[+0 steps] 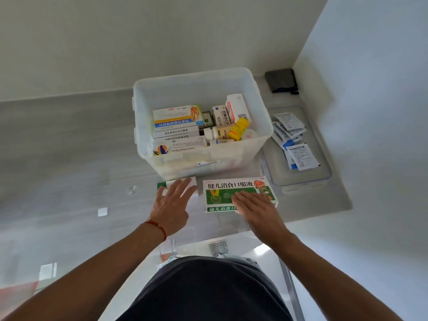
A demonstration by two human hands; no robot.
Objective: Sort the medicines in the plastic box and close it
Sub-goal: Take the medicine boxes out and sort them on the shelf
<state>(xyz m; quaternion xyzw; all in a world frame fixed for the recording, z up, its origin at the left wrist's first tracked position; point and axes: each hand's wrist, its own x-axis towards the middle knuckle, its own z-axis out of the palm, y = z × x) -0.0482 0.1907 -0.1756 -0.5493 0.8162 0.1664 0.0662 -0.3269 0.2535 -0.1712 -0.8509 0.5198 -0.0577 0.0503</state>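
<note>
On the grey desk (69,147), the left hand (172,206) is lying open with spread, straight fingers over a small white-and-green medicine carton (193,181), apparently positioning itself to take hold of it; actual contact cannot be confirmed. Behind both hands, the translucent plastic storage box (148,144) is standing uncovered, already holding stacked white cartons (177,126) along its left side and a yellow bottle (238,129) among other bottles and cartons on its right. Just right of the small carton, a large green-and-white flat carton with printed characters (231,188) is lying face-up in front of the box, and the right hand (257,208) is resting open and flat on its near edge, probably steadying it before a lift. Both cartons are sitting close to the box front, likely staged for loading. Further right, the clear lid (301,179) is lying beside the box, carrying loose white-and-blue sachets (291,140), so closing is not yet possible.
</note>
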